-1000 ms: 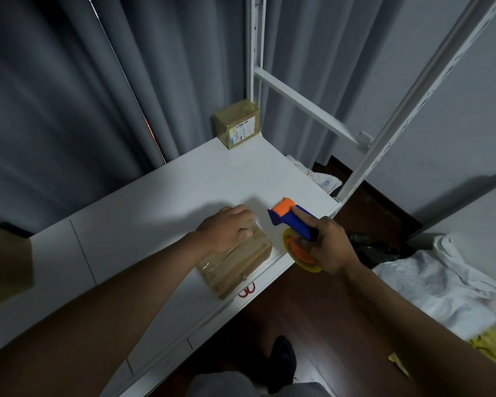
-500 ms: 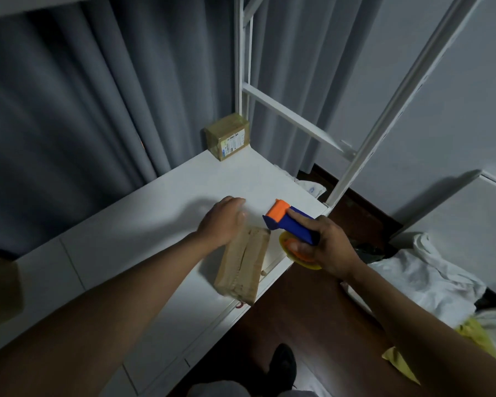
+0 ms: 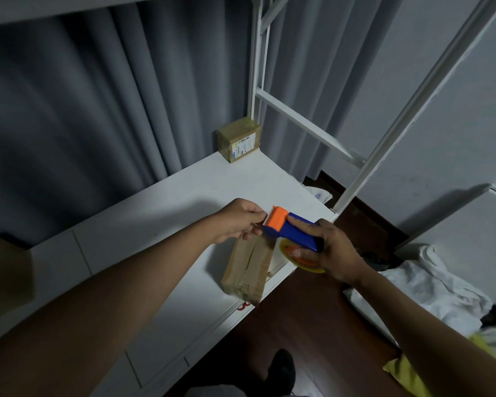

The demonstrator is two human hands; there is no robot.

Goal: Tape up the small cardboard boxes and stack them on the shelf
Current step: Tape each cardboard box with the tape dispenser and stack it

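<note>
A small flat cardboard box (image 3: pixel 248 267) lies on the white shelf board (image 3: pixel 155 230), near its front edge, its top seam facing up. My right hand (image 3: pixel 331 255) grips a blue and orange tape dispenser (image 3: pixel 288 232) with a yellow roll, its orange head just above the box's far end. My left hand (image 3: pixel 239 222) has its fingers curled at the dispenser's toothed edge, pinching the tape end there. A second small box (image 3: pixel 239 141) with a white label stands at the shelf's back corner.
White shelf uprights (image 3: pixel 390 133) rise at the right and back, with grey curtains (image 3: pixel 98 104) behind. White cloth (image 3: pixel 430 285) and something yellow (image 3: pixel 407 376) lie on the dark wood floor at right. A brown object (image 3: pixel 3 279) sits at the far left edge.
The box has been turned so its long side points toward me. My left hand left the box top and moved to the dispenser's head. My right hand raised the dispenser over the box's far end.
</note>
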